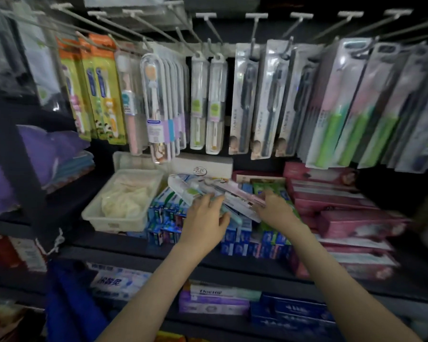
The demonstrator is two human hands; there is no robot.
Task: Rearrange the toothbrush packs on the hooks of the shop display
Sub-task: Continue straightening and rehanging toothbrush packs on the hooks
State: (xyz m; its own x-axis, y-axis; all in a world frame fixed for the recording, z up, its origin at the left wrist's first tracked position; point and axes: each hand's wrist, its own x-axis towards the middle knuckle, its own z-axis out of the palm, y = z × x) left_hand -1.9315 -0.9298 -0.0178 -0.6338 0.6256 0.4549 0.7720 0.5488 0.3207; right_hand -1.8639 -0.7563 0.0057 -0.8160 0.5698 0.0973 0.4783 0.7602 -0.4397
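**Grip.** The left hand (204, 217) has its grip closed on the near end of the loose toothbrush packs (195, 188). Its fingers curl over the top and the thumb sits beneath, with a teal handle showing between them. The right hand (274, 209) has its grip pinching the same fan at its 3 o'clock edge, on a pink-backed card. Finger detail there is blurred.

**Location.** The packs lie flat and fanned on blue toothpaste boxes (163, 218) on the shelf (134, 245), below the hooks (254, 33).

**Edges and room.**
- At 9 o'clock of the left hand, a white tray (114, 219) stands just beside the boxes, with its wall near the pile.
- At 3 o'clock of the right hand, stacked pink cartons (344, 208) rise near the wrist.
- At 12 o'clock, a white box (203, 165) sits behind the pile. The hanging packs (267, 99) reach down to just above it, leaving a narrow dark gap.
- Toward 6 o'clock, both forearms cross the shelf's front lip.

**Hidden or unclear.**
- The number of packs in the fan cannot be counted.
- Print on the packs is unreadable.
- The hook tips sit behind the card headers.
- Stock at 2 to 3 o'clock is smeared.
- Packs at 10 o'clock are dim and cut off by the frame edge.
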